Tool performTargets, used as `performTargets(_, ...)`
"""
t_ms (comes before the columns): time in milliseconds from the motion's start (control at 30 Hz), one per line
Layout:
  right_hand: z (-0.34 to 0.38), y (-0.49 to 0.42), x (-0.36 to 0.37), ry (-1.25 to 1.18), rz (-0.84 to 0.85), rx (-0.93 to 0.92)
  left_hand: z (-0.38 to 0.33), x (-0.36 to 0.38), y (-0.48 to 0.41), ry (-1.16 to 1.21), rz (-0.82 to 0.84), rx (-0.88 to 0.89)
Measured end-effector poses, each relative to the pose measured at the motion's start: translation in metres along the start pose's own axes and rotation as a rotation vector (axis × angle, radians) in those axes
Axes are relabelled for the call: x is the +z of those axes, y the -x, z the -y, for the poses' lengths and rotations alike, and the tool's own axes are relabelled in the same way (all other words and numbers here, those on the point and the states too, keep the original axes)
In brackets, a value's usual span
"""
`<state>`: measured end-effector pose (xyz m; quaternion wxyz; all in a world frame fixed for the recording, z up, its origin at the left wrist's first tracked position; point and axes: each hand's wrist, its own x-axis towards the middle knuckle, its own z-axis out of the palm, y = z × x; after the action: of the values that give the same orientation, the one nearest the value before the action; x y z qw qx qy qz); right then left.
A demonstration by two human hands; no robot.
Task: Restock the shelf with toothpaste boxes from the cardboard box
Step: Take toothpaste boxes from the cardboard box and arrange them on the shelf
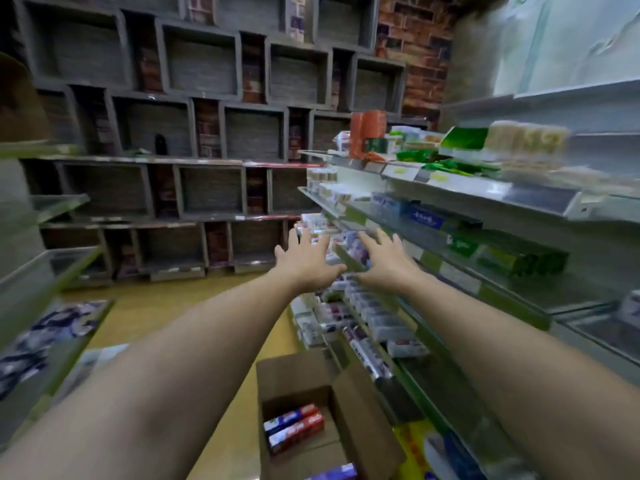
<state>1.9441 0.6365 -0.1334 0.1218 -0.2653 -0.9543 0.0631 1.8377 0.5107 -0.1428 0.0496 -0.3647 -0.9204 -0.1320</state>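
Reaching toward grey metal shelf point(519, 292): left hand point(304, 261), right hand point(388, 261), each grip loose, fingers spread. Brown cardboard box point(363, 427) holds long red-blue toothpaste boxes point(294, 424).

Left hand point(304, 261) and right hand point(384, 259) are bare, forearms too, seemingly up to the elbows.

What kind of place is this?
Likely a small shop aisle. Tiered shelves carry packaged goods behind price labels, and an open cardboard box on the floor holds toothpaste boxes.
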Motion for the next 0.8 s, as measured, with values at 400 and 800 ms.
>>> performTargets(400,0.0,-0.012,0.217,-0.061,0.427,0.023,0.102,0.2,0.002,0.021,0.383,-0.2)
performTargets(800,-0.051,-0.03,0.408,-0.065,0.835,0.027,0.113,0.386,0.0,0.142,0.565,-0.264)
